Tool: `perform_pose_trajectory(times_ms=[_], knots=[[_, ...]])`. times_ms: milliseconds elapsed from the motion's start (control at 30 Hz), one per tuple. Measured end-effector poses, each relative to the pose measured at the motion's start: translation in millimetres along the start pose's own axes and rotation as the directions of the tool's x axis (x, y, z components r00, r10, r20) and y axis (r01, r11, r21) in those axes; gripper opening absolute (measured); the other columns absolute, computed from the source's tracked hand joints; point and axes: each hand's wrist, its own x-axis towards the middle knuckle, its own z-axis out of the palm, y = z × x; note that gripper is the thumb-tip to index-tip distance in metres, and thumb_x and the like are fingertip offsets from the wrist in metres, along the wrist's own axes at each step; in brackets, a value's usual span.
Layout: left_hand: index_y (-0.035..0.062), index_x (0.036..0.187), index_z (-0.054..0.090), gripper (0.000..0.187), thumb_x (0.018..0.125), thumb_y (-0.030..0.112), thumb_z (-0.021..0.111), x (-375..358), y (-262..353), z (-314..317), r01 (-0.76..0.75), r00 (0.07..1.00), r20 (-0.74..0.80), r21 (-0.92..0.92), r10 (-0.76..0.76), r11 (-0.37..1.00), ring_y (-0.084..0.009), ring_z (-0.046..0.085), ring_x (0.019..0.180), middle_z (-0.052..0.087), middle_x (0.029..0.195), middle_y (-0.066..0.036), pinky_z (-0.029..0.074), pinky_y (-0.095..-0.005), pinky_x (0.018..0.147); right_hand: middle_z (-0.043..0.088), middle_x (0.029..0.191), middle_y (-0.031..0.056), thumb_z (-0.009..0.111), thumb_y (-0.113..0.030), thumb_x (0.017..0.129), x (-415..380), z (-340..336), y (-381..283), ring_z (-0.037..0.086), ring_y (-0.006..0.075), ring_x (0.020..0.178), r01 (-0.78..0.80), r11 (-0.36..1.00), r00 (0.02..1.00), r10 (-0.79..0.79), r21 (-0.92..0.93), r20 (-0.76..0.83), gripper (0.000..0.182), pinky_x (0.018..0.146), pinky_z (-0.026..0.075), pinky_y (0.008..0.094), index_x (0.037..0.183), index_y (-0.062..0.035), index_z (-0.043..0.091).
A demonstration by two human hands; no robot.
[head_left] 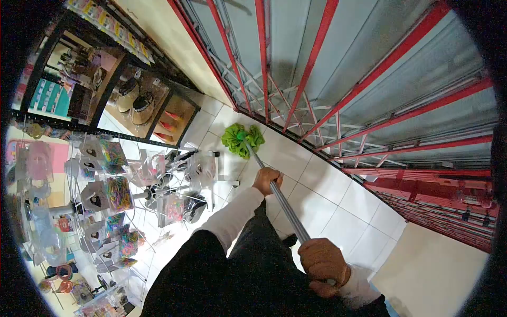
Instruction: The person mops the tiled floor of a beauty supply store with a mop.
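Observation:
A mop with a bright green cloth head rests on the white tiled floor, near the foot of a red folding gate. Its grey metal handle slants from the head down toward my body. My left hand is wrapped round the handle's lower part, closer to the mop head. Higher up, near the handle's top end, my right hand is closed around it. Both forearms are in white sleeves.
The red folding gate with grey panels behind it runs along the far side. To the left stand a shelf with shoes and a wire rack hung with small packaged accessories. The rack's foot reaches near the mop.

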Motion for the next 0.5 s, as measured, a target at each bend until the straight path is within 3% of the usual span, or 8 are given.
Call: perform_pose_trajectory(times_ms=[133,233,300,333,400,433,467,500], knots=[[0.0059,0.048,0.041,0.032,0.074,0.011,0.059,16,-14,-3,-0.058,0.997,-0.038,0.055,0.060,0.997,-0.0334,0.044,0.041,0.043,0.045,-0.012,0.037,-0.0418,0.043,0.039,0.056,0.0080,0.055,-0.011,0.067,11,-3,12,0.044,0.0284,0.048,0.036,0.999,0.994,-0.035,0.009,-0.105,0.020,0.046,0.037,0.0392,0.055,-0.0073,0.040],[0.0070,0.048,0.041,0.032,0.074,0.011,0.059,21,-35,-7,-0.078,0.994,-0.070,0.003,0.078,0.997,-0.0332,0.045,0.042,0.044,0.046,-0.012,0.037,-0.0420,0.043,0.039,0.057,0.0084,0.054,-0.010,0.066,17,1,25,0.044,0.0289,0.051,0.053,0.988,0.988,-0.074,-0.147,-0.137,0.018,0.049,0.038,0.0404,0.056,-0.0071,0.039],[0.0086,0.048,0.041,0.032,0.073,0.010,0.060,14,-76,-6,-0.066,0.998,-0.007,-0.032,0.066,0.997,-0.0327,0.046,0.042,0.044,0.045,-0.012,0.038,-0.0416,0.043,0.043,0.056,0.0095,0.050,-0.015,0.075,8,5,49,0.045,0.0292,0.049,-0.071,0.992,0.994,0.078,-0.100,0.072,0.027,0.054,0.042,0.0420,0.052,-0.0061,0.037],[0.0086,0.048,0.041,0.032,0.073,0.009,0.060,15,-91,-8,-0.021,1.000,0.025,0.047,0.020,0.999,-0.0326,0.046,0.042,0.044,0.044,-0.012,0.038,-0.0413,0.043,0.039,0.054,0.0102,0.049,-0.014,0.073,10,18,66,0.042,0.0295,0.047,0.002,0.998,0.997,-0.007,-0.060,-0.081,0.025,0.053,0.040,0.0427,0.053,-0.0055,0.036],[0.0087,0.048,0.041,0.031,0.072,0.008,0.061,24,-103,-10,0.071,0.996,0.043,0.210,-0.082,0.975,-0.0325,0.047,0.042,0.043,0.044,-0.013,0.037,-0.0406,0.043,0.039,0.053,0.0100,0.048,-0.013,0.071,15,13,76,0.041,0.0292,0.047,-0.002,0.996,0.986,-0.013,-0.086,-0.169,0.024,0.053,0.040,0.0422,0.053,-0.0056,0.036],[0.0081,0.049,0.041,0.031,0.074,0.009,0.060,35,-86,-20,0.077,0.996,0.027,0.193,-0.084,0.978,-0.0314,0.047,0.044,0.043,0.045,-0.012,0.038,-0.0398,0.044,0.038,0.053,0.0099,0.048,-0.012,0.070,19,11,78,0.041,0.0290,0.046,-0.004,0.996,0.977,-0.015,-0.092,-0.214,0.023,0.052,0.039,0.0420,0.053,-0.0057,0.036],[0.0074,0.049,0.040,0.032,0.075,0.009,0.058,42,-75,-25,0.084,0.996,0.014,0.178,-0.088,0.981,-0.0303,0.047,0.045,0.043,0.047,-0.011,0.039,-0.0389,0.045,0.038,0.051,0.0091,0.046,-0.011,0.069,21,3,77,0.040,0.0279,0.044,-0.022,0.996,0.987,0.009,-0.082,-0.158,0.021,0.051,0.038,0.0408,0.052,-0.0060,0.036],[0.0068,0.050,0.040,0.032,0.077,0.010,0.057,45,-69,-26,0.088,0.996,-0.001,0.163,-0.089,0.983,-0.0292,0.047,0.047,0.043,0.048,-0.010,0.040,-0.0380,0.046,0.035,0.053,0.0085,0.051,-0.008,0.061,18,4,79,0.038,0.0290,0.047,0.005,0.999,0.987,-0.012,-0.045,-0.162,0.016,0.045,0.031,0.0384,0.054,-0.0068,0.037]])
